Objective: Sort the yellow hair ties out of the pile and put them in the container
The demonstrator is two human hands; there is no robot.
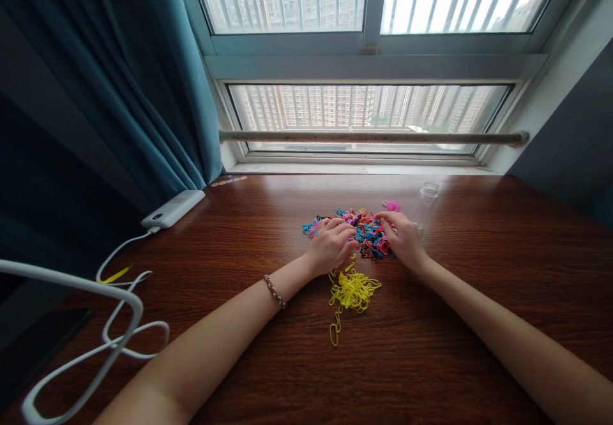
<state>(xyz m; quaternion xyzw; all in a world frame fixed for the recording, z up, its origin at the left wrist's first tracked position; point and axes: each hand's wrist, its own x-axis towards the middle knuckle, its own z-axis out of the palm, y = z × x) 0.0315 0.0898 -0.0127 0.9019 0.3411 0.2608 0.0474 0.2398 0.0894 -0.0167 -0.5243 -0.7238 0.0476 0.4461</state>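
Note:
A mixed pile of small rubber bands (371, 241) in blue, red, pink and black lies on the wooden table. Over its left side rests my left hand (334, 240), its fingers loosely bent and a little apart, with nothing visible in them. My right hand (403, 237) is at the pile's right edge, thumb and forefinger drawn together; whatever is between their tips is too small to make out. Closer to me, just below the left hand, sits a separate heap of yellow rubber bands (354, 290), a few trailing toward the front.
Behind the right hand stand a clear plastic bottle (425, 205) and a round pink item (393, 206). A white power strip (175, 208) with a thick white cable (138, 310) lies at the left, beside a blue curtain (158, 80). The window sill (364, 169) borders the table's far edge.

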